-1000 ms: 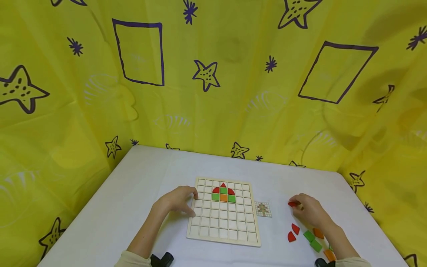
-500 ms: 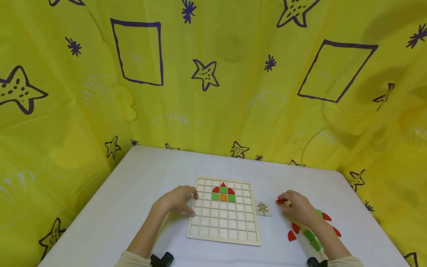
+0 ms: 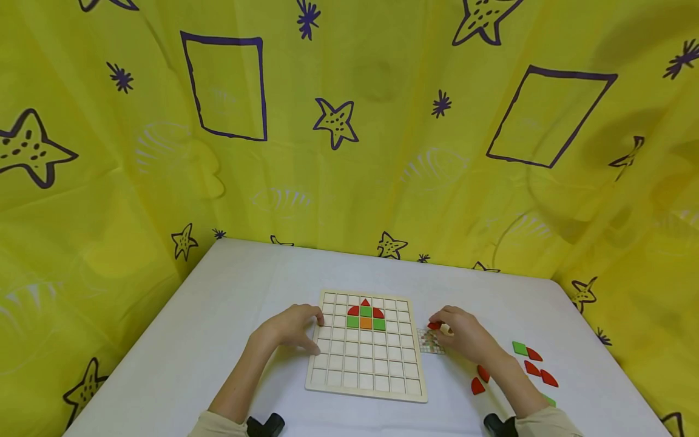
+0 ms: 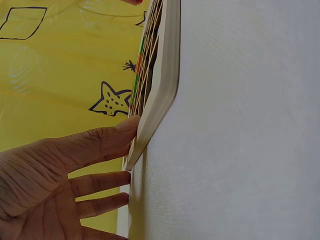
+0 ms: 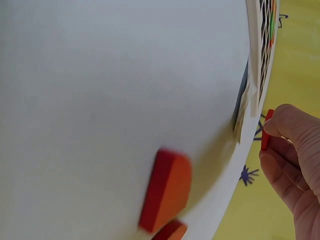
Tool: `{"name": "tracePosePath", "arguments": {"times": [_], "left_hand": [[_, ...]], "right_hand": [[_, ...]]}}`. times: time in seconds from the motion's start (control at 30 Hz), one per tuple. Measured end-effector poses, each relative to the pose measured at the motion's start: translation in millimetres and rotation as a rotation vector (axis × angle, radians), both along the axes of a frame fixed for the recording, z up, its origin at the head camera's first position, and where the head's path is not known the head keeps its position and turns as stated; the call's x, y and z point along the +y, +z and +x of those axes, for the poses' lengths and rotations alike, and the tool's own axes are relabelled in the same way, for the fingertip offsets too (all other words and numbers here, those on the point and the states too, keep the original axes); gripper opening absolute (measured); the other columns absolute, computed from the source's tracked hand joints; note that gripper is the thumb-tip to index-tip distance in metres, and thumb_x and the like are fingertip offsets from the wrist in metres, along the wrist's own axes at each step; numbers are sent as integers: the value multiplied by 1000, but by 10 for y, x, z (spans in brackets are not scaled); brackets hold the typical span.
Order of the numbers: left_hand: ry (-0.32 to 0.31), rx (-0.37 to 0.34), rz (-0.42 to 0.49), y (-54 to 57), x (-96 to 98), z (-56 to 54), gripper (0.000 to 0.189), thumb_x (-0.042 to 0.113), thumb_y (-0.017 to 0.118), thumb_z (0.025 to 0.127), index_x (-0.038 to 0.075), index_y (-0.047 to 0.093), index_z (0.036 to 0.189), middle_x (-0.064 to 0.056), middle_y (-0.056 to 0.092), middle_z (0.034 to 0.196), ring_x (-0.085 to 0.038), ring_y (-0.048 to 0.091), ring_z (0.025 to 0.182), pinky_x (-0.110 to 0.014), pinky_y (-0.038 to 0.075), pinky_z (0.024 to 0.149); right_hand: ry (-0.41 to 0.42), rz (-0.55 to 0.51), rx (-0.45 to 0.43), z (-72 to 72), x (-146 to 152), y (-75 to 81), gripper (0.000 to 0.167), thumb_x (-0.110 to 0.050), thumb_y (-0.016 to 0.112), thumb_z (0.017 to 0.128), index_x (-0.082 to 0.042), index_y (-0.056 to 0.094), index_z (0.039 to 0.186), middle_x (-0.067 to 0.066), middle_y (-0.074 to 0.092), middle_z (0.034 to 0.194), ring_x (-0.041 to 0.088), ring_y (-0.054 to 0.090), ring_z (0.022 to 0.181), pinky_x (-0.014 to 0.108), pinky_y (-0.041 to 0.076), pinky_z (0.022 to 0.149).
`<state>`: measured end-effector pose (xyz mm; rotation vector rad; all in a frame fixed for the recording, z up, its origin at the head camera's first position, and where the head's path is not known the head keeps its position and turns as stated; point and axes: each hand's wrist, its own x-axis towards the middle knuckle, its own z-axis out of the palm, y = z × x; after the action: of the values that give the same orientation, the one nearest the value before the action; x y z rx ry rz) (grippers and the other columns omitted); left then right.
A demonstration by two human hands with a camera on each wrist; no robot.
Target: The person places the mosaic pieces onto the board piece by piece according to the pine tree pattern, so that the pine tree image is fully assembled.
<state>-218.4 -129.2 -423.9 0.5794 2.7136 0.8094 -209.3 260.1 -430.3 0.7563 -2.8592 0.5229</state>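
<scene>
A pale wooden grid board (image 3: 359, 366) lies on the white table. Set in its upper middle are red, green and orange pieces, with a red triangle (image 3: 365, 302) at the top. My left hand (image 3: 288, 329) touches the board's left edge, fingers fairly straight; in the left wrist view the thumb (image 4: 129, 123) rests on the rim. My right hand (image 3: 463, 335) pinches a small red piece (image 5: 267, 131) between thumb and fingers. It hovers over the small pattern card (image 3: 428, 348) beside the board's right edge, partly covering it. The piece's full outline is hidden by the fingers.
Loose red quarter-circle pieces (image 3: 477, 386) and a green square (image 3: 520, 348) lie at the right, around my right forearm, which covers some of them. A yellow curtain (image 3: 349, 182) with drawn stars hangs behind the table (image 3: 262, 267).
My right hand has moved left with the red piece, from over the loose pieces to above the card. More loose pieces show behind the forearm. The left hand has stayed put.
</scene>
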Motion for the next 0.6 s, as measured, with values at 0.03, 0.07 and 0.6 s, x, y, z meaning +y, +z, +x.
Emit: {"name": "tracePosePath", "arguments": {"times": [0.03,0.07,0.6], "left_hand": [[-1,1,1,-2,-2,-1,43,10,94,71,14,64,101,-5,66,114,-27,56,107,-49,45,101],[-3,3,2,-3,-3,-2,43,10,94,70,14,64,101,-5,66,114,-27,56,107,-50,45,101],[-6,5,5,-21,-8,-15,43,11,94,70,14,64,101,-5,66,115,-28,57,109,-51,45,102]], "right_hand": [[9,-2,2,-5,-32,1,24,0,82,83,-3,73,106,-2,67,98,19,64,91,38,57,81],[17,-3,3,-10,-63,1,25,-1,82,83,-3,73,107,-2,67,98,19,64,91,37,57,81],[90,-20,-13,-90,-519,-5,21,-1,78,86,-5,74,106,1,67,100,18,60,89,36,56,82]]}}
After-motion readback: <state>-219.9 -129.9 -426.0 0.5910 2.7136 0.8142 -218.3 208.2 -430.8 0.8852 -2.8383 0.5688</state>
